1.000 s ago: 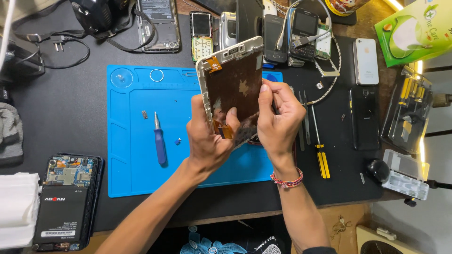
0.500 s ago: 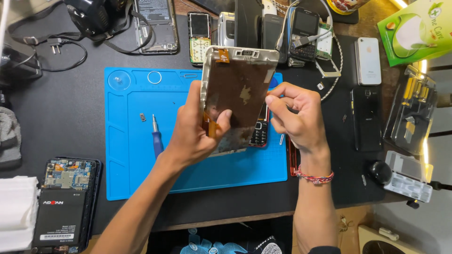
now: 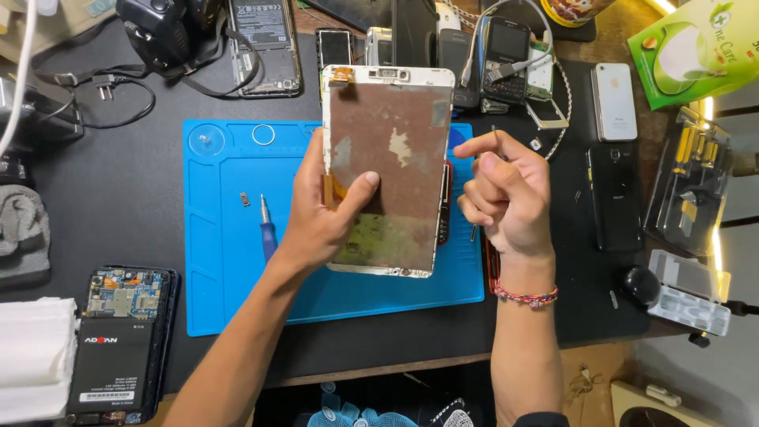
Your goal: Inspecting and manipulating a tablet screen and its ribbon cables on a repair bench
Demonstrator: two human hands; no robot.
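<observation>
My left hand point(image 3: 320, 217) grips a bare tablet screen panel point(image 3: 391, 142) by its left edge, thumb across its rusty brown back. The panel has a white frame and an orange flex strip at its top left corner, and it is held roughly flat above the blue work mat point(image 3: 229, 269). My right hand point(image 3: 506, 198) hovers just right of the panel, not touching it. Its fingers are curled and the thumb meets the forefinger; nothing shows between them.
A blue-handled screwdriver point(image 3: 267, 229) and a small metal part point(image 3: 245, 199) lie on the mat. An opened tablet body point(image 3: 118, 348) and white cloth point(image 3: 32, 356) sit bottom left. Black phone point(image 3: 615, 198), white phone point(image 3: 614, 101) and a screwdriver case point(image 3: 696, 190) lie right; several phones crowd the back.
The panel has swung from tilted upright to nearly flat and square. My right hand has let go of it and drawn off to the right with its fingers curled.
</observation>
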